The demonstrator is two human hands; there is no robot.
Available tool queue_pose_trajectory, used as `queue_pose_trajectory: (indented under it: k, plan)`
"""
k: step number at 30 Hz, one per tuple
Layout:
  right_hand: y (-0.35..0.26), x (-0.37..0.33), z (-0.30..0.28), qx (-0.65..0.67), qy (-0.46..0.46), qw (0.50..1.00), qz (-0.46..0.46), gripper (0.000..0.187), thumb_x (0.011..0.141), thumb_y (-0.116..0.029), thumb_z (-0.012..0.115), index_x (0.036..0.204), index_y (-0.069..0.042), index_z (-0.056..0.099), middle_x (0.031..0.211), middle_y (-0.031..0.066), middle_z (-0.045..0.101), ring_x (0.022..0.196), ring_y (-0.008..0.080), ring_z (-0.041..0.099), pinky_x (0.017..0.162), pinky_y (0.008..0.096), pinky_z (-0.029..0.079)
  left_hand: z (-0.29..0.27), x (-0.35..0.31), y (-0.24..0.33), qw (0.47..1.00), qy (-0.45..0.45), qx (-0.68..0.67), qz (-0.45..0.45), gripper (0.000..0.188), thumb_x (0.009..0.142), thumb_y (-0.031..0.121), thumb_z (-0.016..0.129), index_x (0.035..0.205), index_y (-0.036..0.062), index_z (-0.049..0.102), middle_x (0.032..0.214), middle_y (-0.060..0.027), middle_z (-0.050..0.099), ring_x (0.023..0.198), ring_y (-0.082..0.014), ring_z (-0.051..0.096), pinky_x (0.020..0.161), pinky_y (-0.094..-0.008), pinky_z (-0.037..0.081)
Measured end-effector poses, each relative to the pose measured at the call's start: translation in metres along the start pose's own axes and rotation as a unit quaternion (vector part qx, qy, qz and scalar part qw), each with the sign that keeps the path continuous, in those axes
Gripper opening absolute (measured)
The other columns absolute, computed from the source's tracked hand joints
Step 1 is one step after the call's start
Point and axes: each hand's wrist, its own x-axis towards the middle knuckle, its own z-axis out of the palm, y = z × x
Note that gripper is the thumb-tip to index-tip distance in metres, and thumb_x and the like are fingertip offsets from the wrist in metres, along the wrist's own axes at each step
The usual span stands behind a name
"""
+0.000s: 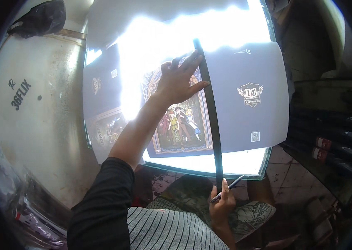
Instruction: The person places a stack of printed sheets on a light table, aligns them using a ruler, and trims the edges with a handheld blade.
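Note:
A long dark straightedge (pixel 214 125) lies across a printed blue cover sheet (pixel 242 125), running from its upper middle past its near edge. My left hand (pixel 180 79) rests flat on the sheet, fingers spread, with fingertips and thumb against the straightedge's left side. By the near end of the straightedge, my right hand (pixel 224 204) has a dark pen (pixel 232 188) between its fingers, the pen slanting up to the right. Its thumb and fingertips are at the straightedge's lower end; whether they grip it I cannot tell. The sheet lies on a brightly lit glass-topped light table (pixel 242 162).
Another printed sheet (pixel 105 96) lies at the left of the glass, partly overhanging. Glare hides the far part. A pale board (pixel 38 96) with a black plastic bag (pixel 42 16) stands at left. Clear plastic packages (pixel 30 208) lie lower left. Dark stacked items (pixel 334 129) are at right.

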Motion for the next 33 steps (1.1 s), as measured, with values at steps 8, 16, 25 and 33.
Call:
queue_pose_trajectory:
  k: [8,16,25,33]
  plan:
    - [-0.003,-0.002,0.002,0.019,0.020,1.000,-0.003,0.049,0.087,-0.013,0.075,0.132,-0.001,0.060,0.085,0.0174,0.068,0.068,0.0347,0.065,0.062,0.0442,0.051,0.002,-0.001,0.000,1.000,0.010,0.006,0.024,0.087,0.097,0.076,0.032,0.157,0.0123,0.034,0.166,-0.0063,0.029,0.148,-0.0328,0.027,0.112,-0.0526,0.025]
    - [-0.001,-0.002,0.004,0.016,0.001,1.000,-0.004,0.049,0.087,-0.014,0.074,0.133,-0.002,0.060,0.078,0.0145,0.064,0.065,0.0342,0.064,0.061,0.0446,0.051,0.001,0.001,0.002,1.000,-0.008,0.000,0.018,0.088,0.097,0.076,0.031,0.158,0.0121,0.033,0.167,-0.0067,0.026,0.149,-0.0332,0.025,0.115,-0.0535,0.022]
    - [-0.003,-0.002,0.006,0.025,0.014,1.000,-0.009,0.051,0.086,-0.012,0.074,0.134,-0.003,0.059,0.075,0.0131,0.062,0.062,0.0339,0.061,0.061,0.0439,0.049,-0.001,-0.001,-0.001,1.000,-0.007,-0.007,0.021,0.087,0.098,0.075,0.030,0.157,0.0113,0.033,0.166,-0.0067,0.026,0.149,-0.0330,0.024,0.115,-0.0544,0.022]
    - [-0.009,0.007,-0.001,0.036,0.029,0.999,-0.010,0.048,0.085,-0.011,0.076,0.129,-0.003,0.058,0.091,0.0171,0.064,0.072,0.0355,0.063,0.063,0.0453,0.049,-0.004,0.003,0.003,0.998,-0.019,-0.063,0.015,0.125,0.067,0.087,0.067,0.159,0.0111,0.029,0.165,-0.0121,0.027,0.152,-0.0372,0.020,0.117,-0.0605,0.018]
